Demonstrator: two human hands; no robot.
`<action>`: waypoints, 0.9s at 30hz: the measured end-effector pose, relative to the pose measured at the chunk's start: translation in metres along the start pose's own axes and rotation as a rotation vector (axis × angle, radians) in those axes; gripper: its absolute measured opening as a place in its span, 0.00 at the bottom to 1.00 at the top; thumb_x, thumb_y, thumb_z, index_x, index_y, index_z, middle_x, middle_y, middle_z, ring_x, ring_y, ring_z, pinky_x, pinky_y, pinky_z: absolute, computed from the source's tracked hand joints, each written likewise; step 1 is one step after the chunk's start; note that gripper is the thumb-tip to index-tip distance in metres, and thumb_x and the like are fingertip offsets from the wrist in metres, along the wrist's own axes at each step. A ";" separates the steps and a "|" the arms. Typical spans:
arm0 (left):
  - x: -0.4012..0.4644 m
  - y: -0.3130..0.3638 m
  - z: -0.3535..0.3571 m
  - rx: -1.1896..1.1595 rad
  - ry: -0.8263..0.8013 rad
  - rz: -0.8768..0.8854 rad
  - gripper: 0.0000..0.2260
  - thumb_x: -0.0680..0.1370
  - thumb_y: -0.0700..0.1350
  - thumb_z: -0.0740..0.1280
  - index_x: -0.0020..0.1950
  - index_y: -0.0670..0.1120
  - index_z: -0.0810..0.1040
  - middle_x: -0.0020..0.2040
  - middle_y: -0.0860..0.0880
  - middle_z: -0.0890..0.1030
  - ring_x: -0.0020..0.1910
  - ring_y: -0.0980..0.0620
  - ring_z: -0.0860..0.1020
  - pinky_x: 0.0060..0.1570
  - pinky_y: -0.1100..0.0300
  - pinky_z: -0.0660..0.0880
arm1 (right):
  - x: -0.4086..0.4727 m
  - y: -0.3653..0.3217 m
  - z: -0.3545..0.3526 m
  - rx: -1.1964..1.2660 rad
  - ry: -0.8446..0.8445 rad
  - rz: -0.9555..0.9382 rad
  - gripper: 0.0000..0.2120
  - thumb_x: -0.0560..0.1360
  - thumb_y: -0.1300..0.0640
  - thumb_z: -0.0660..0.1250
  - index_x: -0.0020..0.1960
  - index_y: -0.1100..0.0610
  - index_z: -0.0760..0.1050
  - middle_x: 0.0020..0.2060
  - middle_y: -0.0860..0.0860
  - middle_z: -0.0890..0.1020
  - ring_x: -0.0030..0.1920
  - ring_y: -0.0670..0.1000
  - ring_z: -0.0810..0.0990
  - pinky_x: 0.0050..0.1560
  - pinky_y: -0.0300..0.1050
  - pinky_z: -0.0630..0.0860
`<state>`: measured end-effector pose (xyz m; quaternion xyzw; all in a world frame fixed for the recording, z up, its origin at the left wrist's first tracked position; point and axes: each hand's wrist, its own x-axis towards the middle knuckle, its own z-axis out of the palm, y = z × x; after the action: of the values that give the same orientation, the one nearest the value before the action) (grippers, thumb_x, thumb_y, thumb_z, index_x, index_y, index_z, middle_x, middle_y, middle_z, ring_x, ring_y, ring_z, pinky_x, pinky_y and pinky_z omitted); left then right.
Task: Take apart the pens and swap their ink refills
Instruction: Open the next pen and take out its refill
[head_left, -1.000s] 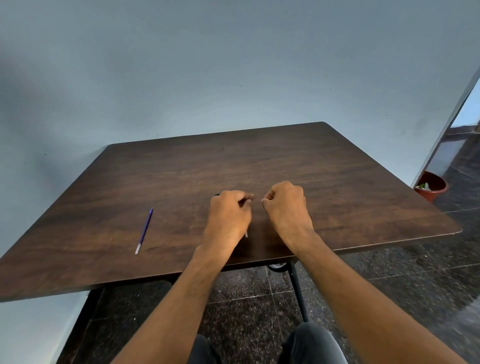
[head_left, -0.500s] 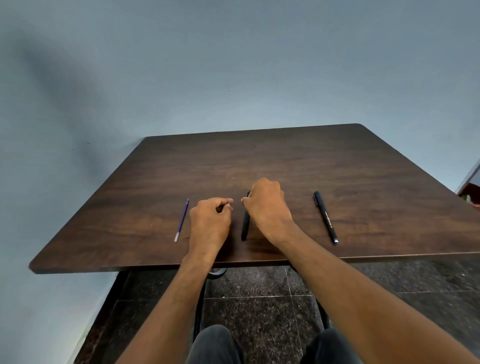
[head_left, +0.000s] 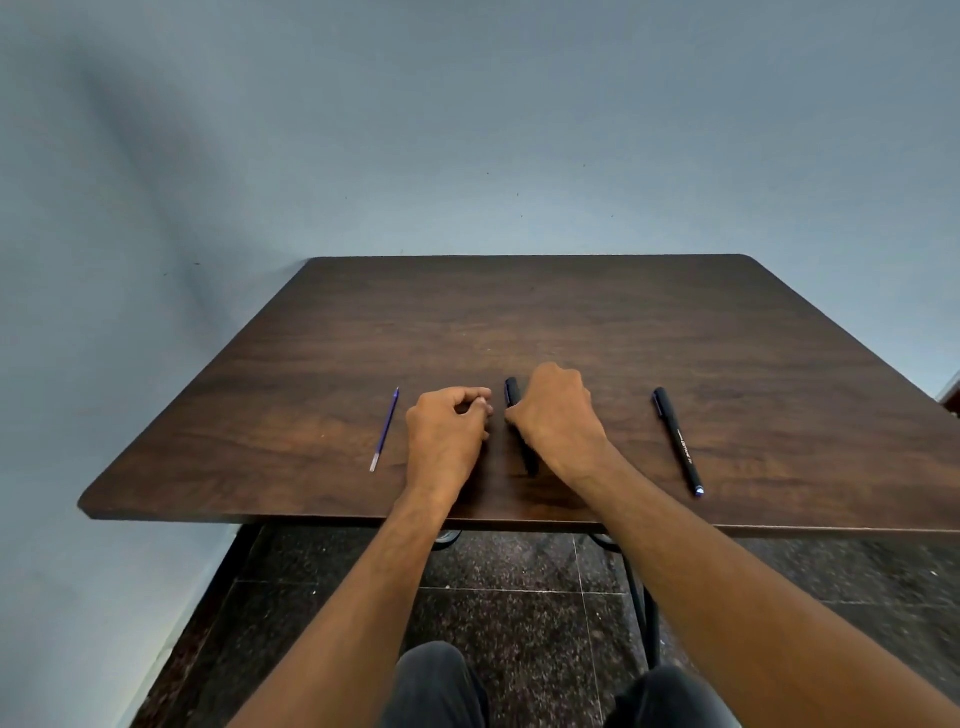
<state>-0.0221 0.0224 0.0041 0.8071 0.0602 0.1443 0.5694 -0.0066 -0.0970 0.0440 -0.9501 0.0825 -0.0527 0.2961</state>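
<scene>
while one blue refill already lies out on the table, left of your hands, you look to be part way through the first pen. your right hand curls over the black pen body, which lies flat and pokes out far and near under it. your left hand sits just beside it, fingers curled tight; you cannot tell if they pinch a small part. the second pen waits whole, well to the right. next you likely need to open that one, gently.
</scene>
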 end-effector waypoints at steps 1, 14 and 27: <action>0.000 0.000 0.000 -0.022 0.003 -0.008 0.07 0.79 0.40 0.70 0.53 0.49 0.86 0.39 0.55 0.86 0.36 0.62 0.83 0.36 0.69 0.78 | 0.001 0.000 -0.001 0.010 -0.001 0.004 0.10 0.71 0.57 0.75 0.37 0.57 0.74 0.40 0.58 0.81 0.43 0.59 0.82 0.35 0.47 0.76; 0.003 0.000 -0.001 -0.289 -0.054 -0.071 0.13 0.80 0.40 0.70 0.65 0.43 0.81 0.43 0.51 0.88 0.37 0.56 0.83 0.43 0.62 0.81 | -0.023 -0.005 -0.040 0.165 -0.166 -0.026 0.13 0.72 0.55 0.76 0.41 0.66 0.81 0.34 0.60 0.84 0.31 0.58 0.84 0.36 0.51 0.85; -0.001 0.006 -0.011 -0.536 -0.167 -0.059 0.10 0.80 0.42 0.70 0.61 0.48 0.82 0.44 0.47 0.87 0.38 0.54 0.81 0.34 0.63 0.76 | -0.022 0.004 -0.037 0.386 -0.280 -0.041 0.09 0.71 0.58 0.77 0.42 0.64 0.81 0.35 0.59 0.86 0.35 0.56 0.87 0.36 0.53 0.86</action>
<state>-0.0271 0.0302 0.0128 0.6347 -0.0037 0.0715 0.7695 -0.0337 -0.1164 0.0710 -0.8755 0.0095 0.0586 0.4796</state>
